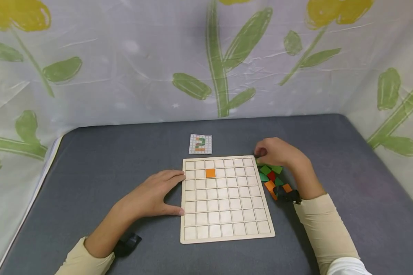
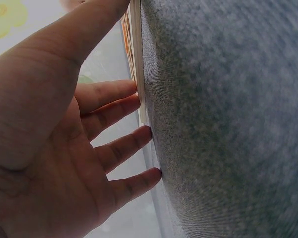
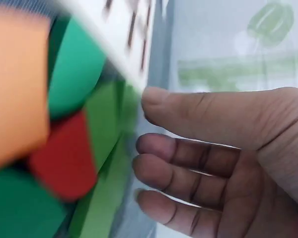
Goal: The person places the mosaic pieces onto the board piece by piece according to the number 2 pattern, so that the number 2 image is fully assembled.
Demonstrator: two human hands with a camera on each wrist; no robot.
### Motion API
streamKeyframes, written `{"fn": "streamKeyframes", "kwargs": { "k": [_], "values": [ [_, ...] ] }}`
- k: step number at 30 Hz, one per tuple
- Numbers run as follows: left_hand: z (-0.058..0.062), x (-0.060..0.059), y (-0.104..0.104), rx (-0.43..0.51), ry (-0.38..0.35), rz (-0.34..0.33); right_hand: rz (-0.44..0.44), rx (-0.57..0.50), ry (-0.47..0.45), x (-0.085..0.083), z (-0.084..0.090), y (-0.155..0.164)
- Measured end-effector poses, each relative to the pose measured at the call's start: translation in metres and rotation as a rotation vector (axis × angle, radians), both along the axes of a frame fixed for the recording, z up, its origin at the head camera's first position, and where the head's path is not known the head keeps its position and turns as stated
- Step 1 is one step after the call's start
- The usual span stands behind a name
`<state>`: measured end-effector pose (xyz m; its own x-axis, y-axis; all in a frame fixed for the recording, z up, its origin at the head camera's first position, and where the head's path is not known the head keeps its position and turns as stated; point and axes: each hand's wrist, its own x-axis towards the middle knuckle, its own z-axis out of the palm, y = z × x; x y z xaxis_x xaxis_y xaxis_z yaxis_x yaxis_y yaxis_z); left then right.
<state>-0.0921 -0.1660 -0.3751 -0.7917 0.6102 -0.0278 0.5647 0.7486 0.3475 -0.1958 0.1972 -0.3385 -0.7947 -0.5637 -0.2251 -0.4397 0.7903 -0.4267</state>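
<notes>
Resting beside the board (image 1: 227,200), the left hand (image 1: 155,194) appears in the head view with its fingers extended and its thumb spread away from them, the tips touching the board's left edge. The board lies flat on a dark grey tabletop (image 1: 89,168), marked out in squares, with one orange square (image 1: 210,173) set in the second row from the top, third column from the left. Just beyond the board's far edge lies a small card (image 1: 200,144) printed with a grid and an orange and green figure. The right hand (image 1: 278,151) is at the board's far right corner, its fingers bent, above the far end of a heap of green, red and orange pieces (image 1: 271,176) beside the right edge. Behind the tabletop hangs a pale cloth (image 1: 134,76) painted with yellow flowers and green leaves.

From the left wrist, the board shows edge-on; two fingertips meet its edge, while the two lower fingers reach past its corner.

From the right wrist, the thumb stands apart from three loosely bent fingers, with no piece visible between them. Its tip is near the blurred green pieces and the board's corner.
</notes>
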Motion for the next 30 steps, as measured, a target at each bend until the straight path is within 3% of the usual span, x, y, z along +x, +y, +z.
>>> {"fn": "streamKeyframes", "kwargs": {
  "k": [6, 13, 17, 30],
  "values": [
    [-0.001, 0.0, 0.0, -0.009, -0.008, 0.008, -0.031, 0.008, -0.076, -0.007, -0.006, 0.012],
    [-0.001, 0.0, 0.0, -0.007, -0.015, 0.017, -0.059, -0.026, -0.104, -0.01, -0.009, 0.014],
    [-0.002, 0.0, 0.0, -0.011, -0.013, 0.02, -0.101, -0.119, -0.142, -0.012, -0.011, 0.019],
    [0.0, 0.001, 0.0, 0.001, -0.01, 0.003, -0.322, -0.438, -0.437, -0.018, -0.013, 0.032]
  ]
}}
